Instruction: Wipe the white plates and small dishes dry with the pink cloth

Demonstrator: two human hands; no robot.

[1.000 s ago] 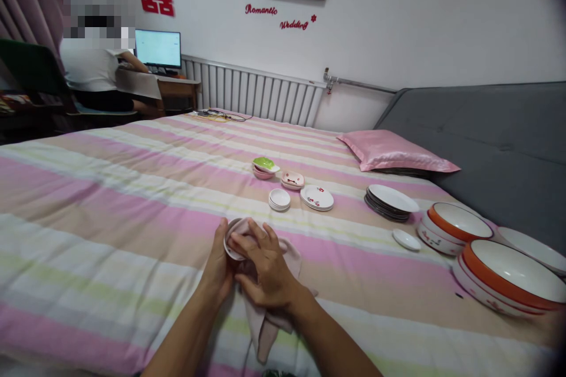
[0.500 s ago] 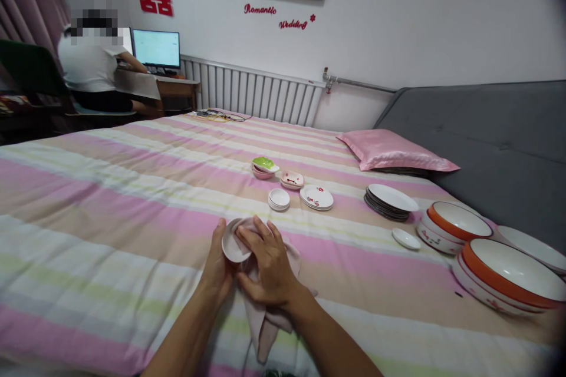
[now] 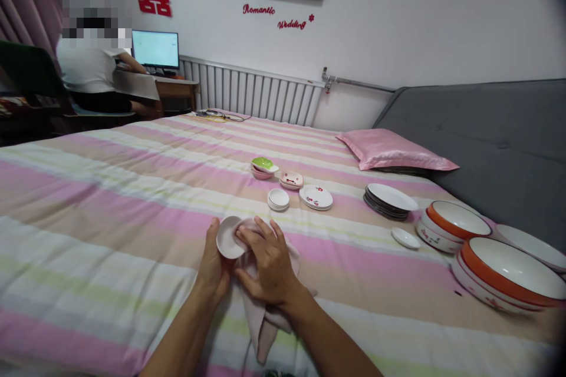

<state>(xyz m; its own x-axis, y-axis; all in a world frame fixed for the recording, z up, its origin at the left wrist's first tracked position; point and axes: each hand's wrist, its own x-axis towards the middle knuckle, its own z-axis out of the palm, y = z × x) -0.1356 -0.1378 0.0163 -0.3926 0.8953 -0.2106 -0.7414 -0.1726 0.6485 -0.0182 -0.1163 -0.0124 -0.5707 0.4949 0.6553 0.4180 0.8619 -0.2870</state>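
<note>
My left hand [image 3: 213, 265] grips a small white dish [image 3: 227, 238] by its left side, tilted so the hollow shows. A pale pink cloth [image 3: 259, 324] is bunched under my right hand [image 3: 267, 262], whose fingers press it against the dish's right rim and inside. The cloth's loose end hangs down toward the bedspread. Just beyond my hands sits a short stack of small white dishes [image 3: 278, 198]. Beside it are oval plates with red flowers [image 3: 315, 197], pink square dishes [image 3: 291, 179] and a green leaf-shaped dish [image 3: 264, 164] on a pink one.
On the striped bedspread [image 3: 110, 230], to the right, stand a plate stack [image 3: 391, 199], a single small white dish [image 3: 405, 238] and large orange-rimmed bowls [image 3: 508, 271]. A pink pillow [image 3: 393, 150] lies by the grey headboard [image 3: 499, 129]. A person [image 3: 91, 70] sits at a desk, far left.
The dish in my left hand has shifted slightly left and turned, showing more of its inside. My right hand with the cloth stays at its right side.
</note>
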